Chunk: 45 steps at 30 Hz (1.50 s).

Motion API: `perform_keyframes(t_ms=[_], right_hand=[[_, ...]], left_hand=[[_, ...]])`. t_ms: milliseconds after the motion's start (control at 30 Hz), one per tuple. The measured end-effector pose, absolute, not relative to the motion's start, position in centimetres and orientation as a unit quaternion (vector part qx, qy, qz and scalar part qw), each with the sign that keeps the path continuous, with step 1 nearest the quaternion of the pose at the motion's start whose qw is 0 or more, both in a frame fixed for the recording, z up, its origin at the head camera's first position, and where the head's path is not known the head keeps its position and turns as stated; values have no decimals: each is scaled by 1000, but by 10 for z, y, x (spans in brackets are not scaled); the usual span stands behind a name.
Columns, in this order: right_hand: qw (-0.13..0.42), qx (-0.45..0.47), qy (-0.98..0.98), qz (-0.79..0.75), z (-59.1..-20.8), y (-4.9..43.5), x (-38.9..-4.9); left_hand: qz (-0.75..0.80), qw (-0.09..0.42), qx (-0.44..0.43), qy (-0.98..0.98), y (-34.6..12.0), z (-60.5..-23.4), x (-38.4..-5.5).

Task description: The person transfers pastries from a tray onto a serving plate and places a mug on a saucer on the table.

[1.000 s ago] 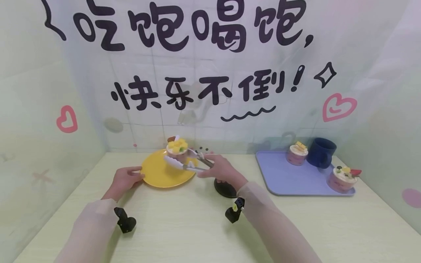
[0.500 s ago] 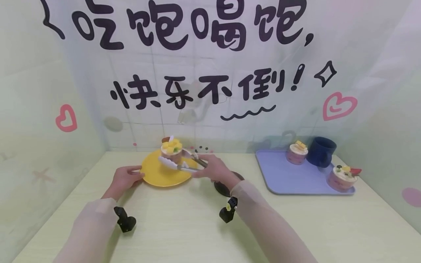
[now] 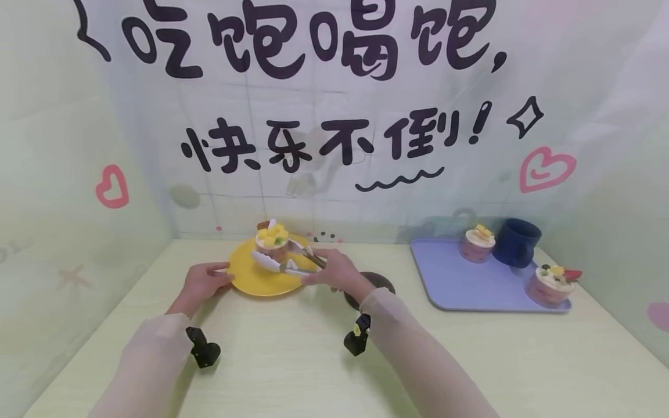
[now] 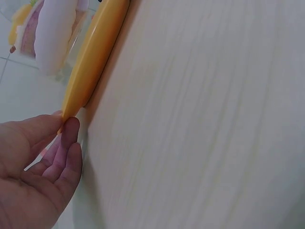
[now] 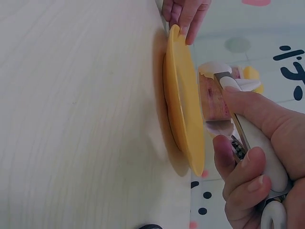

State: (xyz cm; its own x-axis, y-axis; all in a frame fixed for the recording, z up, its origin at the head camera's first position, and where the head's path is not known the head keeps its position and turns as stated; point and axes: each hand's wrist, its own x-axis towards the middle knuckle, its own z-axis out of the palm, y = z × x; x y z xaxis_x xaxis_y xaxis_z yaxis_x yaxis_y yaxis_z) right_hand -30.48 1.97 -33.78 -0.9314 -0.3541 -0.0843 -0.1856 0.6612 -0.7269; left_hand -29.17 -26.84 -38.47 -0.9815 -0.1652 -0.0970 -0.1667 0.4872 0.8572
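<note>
A round yellow plate (image 3: 261, 285) lies at the back left of the table. My left hand (image 3: 204, 280) pinches its left rim, thumb on top and fingertips beneath, as the left wrist view (image 4: 43, 162) shows. My right hand (image 3: 337, 270) grips metal tongs (image 5: 257, 148) with white tips. Between the tips is a clear dessert cup (image 3: 272, 251) with a pink cake layer, white cream and yellow fruit cubes. The cup is upright, its base close over the plate's surface. In the right wrist view, the tongs' tips lie on either side of the cup (image 5: 214, 98).
Right of the plate, a dark round object (image 3: 377, 282) sits partly behind my right forearm. A lilac tray (image 3: 460, 290) at the back right bears two more dessert cups, one cup (image 3: 477, 244) behind the other (image 3: 550, 287), and a navy mug (image 3: 516, 242). Printed sheets wall three sides.
My right hand has brought the tongs and dessert cup a little to the left over the plate, then nearly stopped. My left hand stays at the rim. The head view has shifted slightly.
</note>
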Motion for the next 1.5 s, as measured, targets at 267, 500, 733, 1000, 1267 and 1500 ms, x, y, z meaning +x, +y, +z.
perform_keyframes(t_ms=[267, 500, 733, 1000, 1267, 1500], right_hand=[[104, -144, 911, -371, -343, 14, -307], [105, -145, 909, -376, -347, 9, -308], [106, -143, 911, -373, -347, 4, -309], [104, -156, 913, -361, -343, -4, -311], [104, -147, 916, -358, -342, -11, -316], [107, -137, 910, -375, -342, -16, -317]], left_hand=[[486, -6, -91, 869, -267, -385, -293], [485, -6, -94, 869, -269, -386, -294], [487, -3, -97, 868, -269, -387, -292], [492, -7, -90, 866, -270, -386, -294], [485, -10, -85, 870, -267, -385, -294], [481, -3, -101, 871, -268, -385, -293]])
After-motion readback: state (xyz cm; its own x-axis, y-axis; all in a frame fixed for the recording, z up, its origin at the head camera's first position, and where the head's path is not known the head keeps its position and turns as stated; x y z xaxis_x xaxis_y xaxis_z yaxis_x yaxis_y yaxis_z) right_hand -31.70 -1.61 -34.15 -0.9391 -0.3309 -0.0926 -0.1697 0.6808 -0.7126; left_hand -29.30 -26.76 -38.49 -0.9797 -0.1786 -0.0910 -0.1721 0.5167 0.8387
